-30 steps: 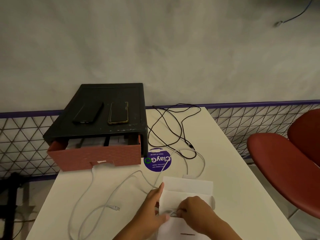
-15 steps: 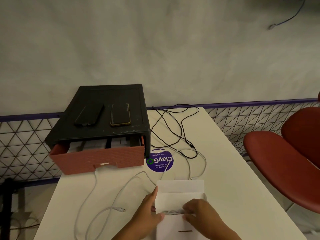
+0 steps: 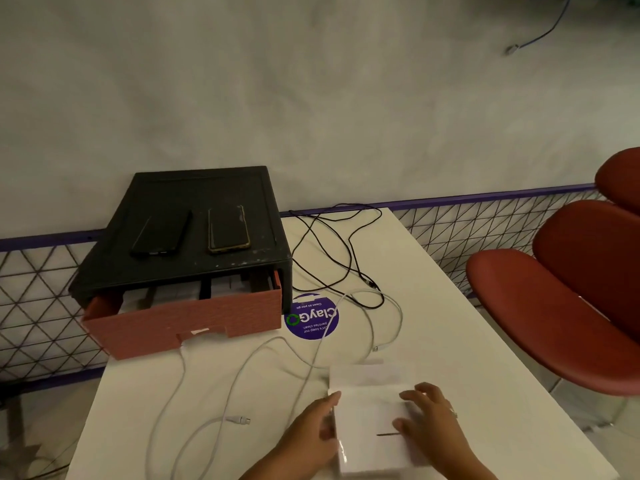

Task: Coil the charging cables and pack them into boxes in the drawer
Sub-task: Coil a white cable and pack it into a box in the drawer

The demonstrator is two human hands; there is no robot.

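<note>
A flat white box point(image 3: 370, 420) lies at the near edge of the white table point(image 3: 467, 341), its end flap point(image 3: 363, 374) folded back toward the far side. My left hand point(image 3: 311, 434) holds the box's left edge, thumb up along the side. My right hand point(image 3: 429, 424) rests on the box's top with fingers spread. A loose white cable point(image 3: 239, 372) winds over the table, one plug point(image 3: 239, 420) lying left of my hands. A black cable point(image 3: 332, 258) sprawls at the back. The pink drawer point(image 3: 187, 323) of a black cabinet point(image 3: 194, 233) stands pulled out, white boxes partly visible inside.
Two dark phones point(image 3: 162, 237) point(image 3: 227, 228) lie on the cabinet's top. A round purple sticker point(image 3: 311, 317) is on the table beside the drawer. A red chair point(image 3: 561, 299) stands at the right. A wire-mesh fence point(image 3: 41, 306) runs behind the table.
The box's open end, where my right hand was tucking white cable, now shows a flat top. My right hand has moved onto that top, and my left hand has slid along the side.
</note>
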